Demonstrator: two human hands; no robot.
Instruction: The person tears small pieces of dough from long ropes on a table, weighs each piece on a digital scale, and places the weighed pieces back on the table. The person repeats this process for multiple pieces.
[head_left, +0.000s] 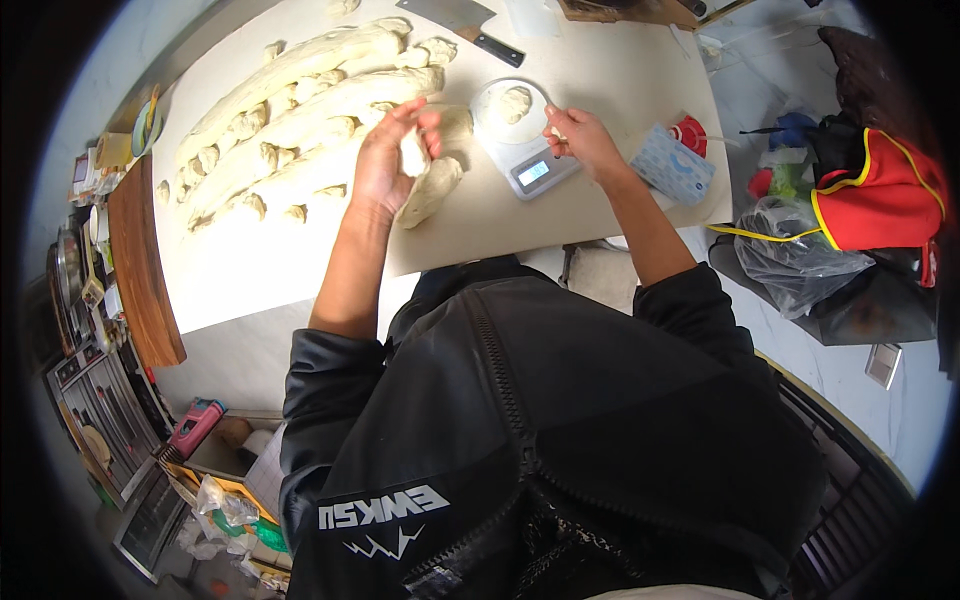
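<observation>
My left hand (384, 161) is curled around a soft piece of dough (433, 193), which hangs below the fingers near the table top. A small bit of dough (556, 133) shows between the thumb and fingers of my right hand (586, 140), just beside the scale. The white digital kitchen scale (498, 148) carries one lump of dough (514, 105) on its round plate, and its display is lit. Long rolls of dough (300, 71) lie at the left of the table, with several small lumps (251, 120) among them.
At the table's back lies a cleaver (480, 34) with a black handle. A blue tissue pack (673, 165) and a red object (688, 135) sit on the pale table (465, 240) at right. A wooden board (142, 262) stands along the left edge; bright glare covers the near left.
</observation>
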